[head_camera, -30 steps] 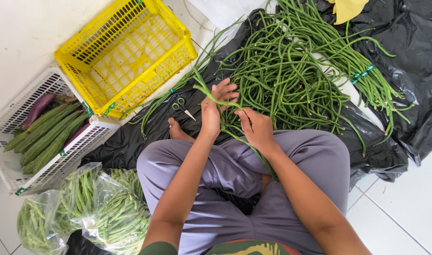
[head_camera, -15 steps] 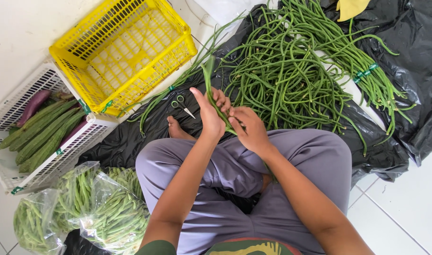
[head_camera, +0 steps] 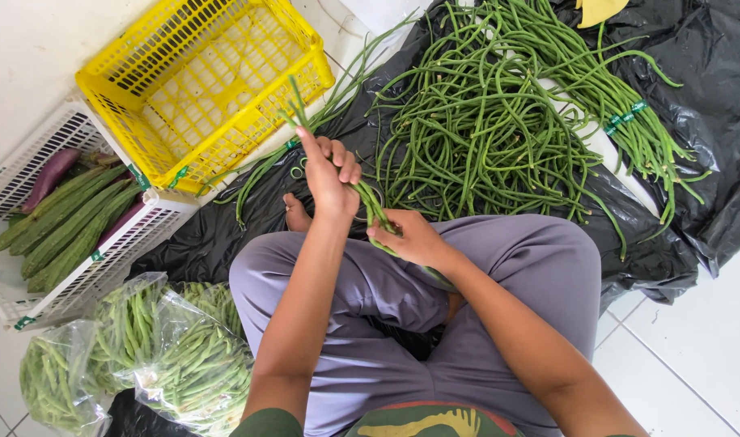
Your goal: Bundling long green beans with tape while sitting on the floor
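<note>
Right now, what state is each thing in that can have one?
Left hand: shut on bean bunch, raised.
Right hand: shut on the bunch's lower end.
Yellow crate: empty, tilted on the white crate's edge.
White crate: holds gourds and eggplants.
Loose bean pile: spread on black sheet.
Clear bags: filled with beans.

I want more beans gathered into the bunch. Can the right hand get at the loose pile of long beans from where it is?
Probably yes: the pile lies open just ahead of the right hand, nothing between, though that hand already grips a bunch.
</note>
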